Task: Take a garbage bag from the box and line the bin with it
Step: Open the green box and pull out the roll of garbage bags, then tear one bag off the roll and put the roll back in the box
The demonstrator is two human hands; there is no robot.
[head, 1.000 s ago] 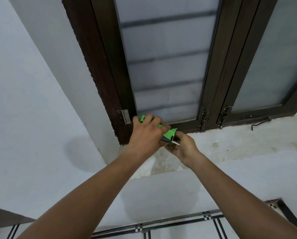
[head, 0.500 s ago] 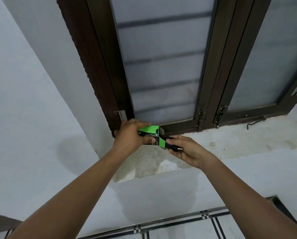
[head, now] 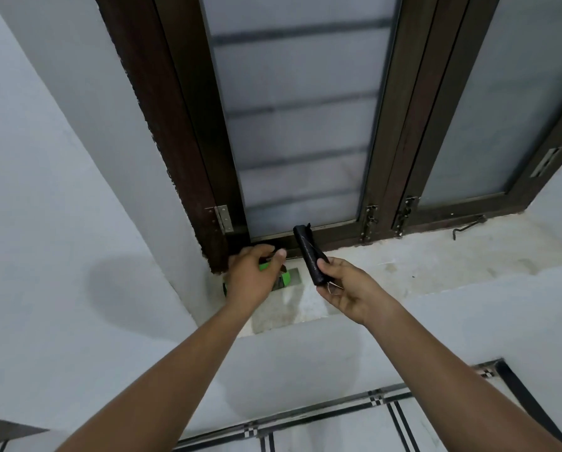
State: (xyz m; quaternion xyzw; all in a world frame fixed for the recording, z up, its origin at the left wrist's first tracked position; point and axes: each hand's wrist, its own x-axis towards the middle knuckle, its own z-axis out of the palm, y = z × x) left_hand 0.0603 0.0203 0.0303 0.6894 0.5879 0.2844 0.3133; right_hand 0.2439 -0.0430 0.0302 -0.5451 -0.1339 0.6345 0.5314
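**Inspector:** Start nearest the camera. What lies below the arms?

**Assistant:** A tiled floor [head: 322, 435] with dark double stripes, then a white wall [head: 61, 223] rising to the window sill [head: 403, 272]. Both forearms reach up and forward from the bottom edge.

**Inspector:** Right hand?

**Assistant:** The right hand [head: 348, 288] is held above the sill, palm partly up. Its thumb and fingers pinch the lower end of a black garbage bag roll [head: 309, 256], which stands tilted, its upper end leaning left towards the window frame. A thin pale wire or tie shows at the palm; I cannot tell what it is.

**Inspector:** Left hand?

**Assistant:** The left hand [head: 251, 275] is just to the left, apart from the right hand, back facing the camera. Its fingers curl over the green box [head: 281, 278], which sits in the left corner of the sill. Most of the box is hidden by the hand; green shows beneath the thumb and at the wrist side, with a grey face to the right. Firm grip or light touch, I cannot confirm.

**Inspector:** The roll is clear of the box?

**Assistant:** Yes, beside it, not touching.

**Inspector:** Beyond?

**Assistant:** A dark brown window frame [head: 181, 141] with frosted panes [head: 299, 125], a metal hinge [head: 224, 218] at lower left, two bolts at the centre stiles and a hook stay [head: 467, 226] on the sill's right.
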